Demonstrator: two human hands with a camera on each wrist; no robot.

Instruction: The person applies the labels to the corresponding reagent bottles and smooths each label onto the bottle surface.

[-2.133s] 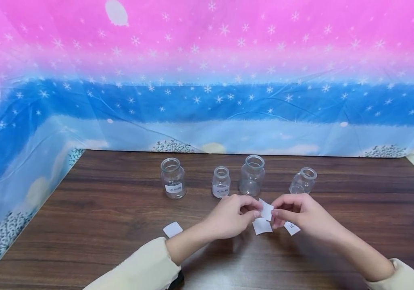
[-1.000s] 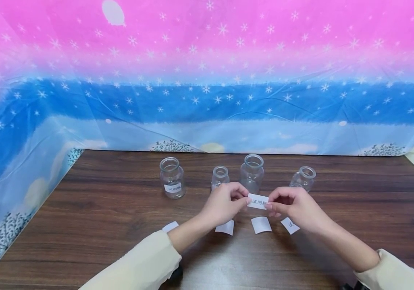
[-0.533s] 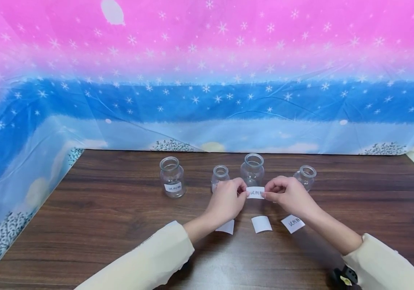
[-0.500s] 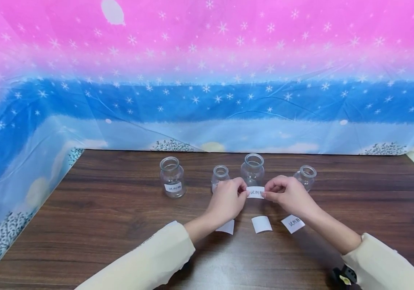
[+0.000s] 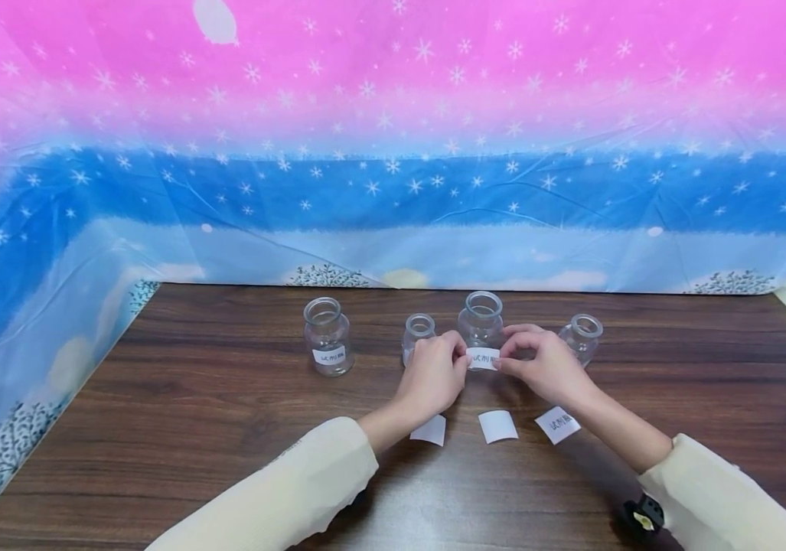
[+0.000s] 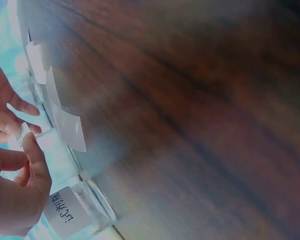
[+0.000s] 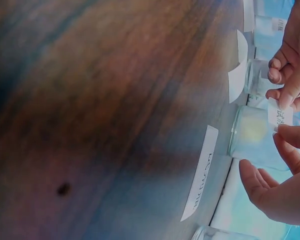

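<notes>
A small white label (image 5: 483, 358) with handwritten characters is stretched between my two hands. My left hand (image 5: 432, 373) pinches its left end between thumb and fingers, and my right hand (image 5: 547, 366) pinches the right end. Directly behind it stands a large clear glass jar (image 5: 481, 325); the label overlaps its lower front in the head view. In the right wrist view the label (image 7: 280, 114) lies close against the jar's wall (image 7: 255, 131). My left hand partly covers a small glass jar (image 5: 419, 327), which bears a label (image 6: 68, 212) in the left wrist view.
At the left stands a large jar (image 5: 327, 321) with a label on its front. A small jar (image 5: 582, 337) is behind my right hand. Nearer me on the wooden table (image 5: 227, 459) lie two blank white paper pieces (image 5: 498, 425) and a written label (image 5: 557, 425).
Both hands have turned the label's writing toward me and carried it forward to the large jar's front. My left sleeve now covers the paper piece seen at the left earlier.
</notes>
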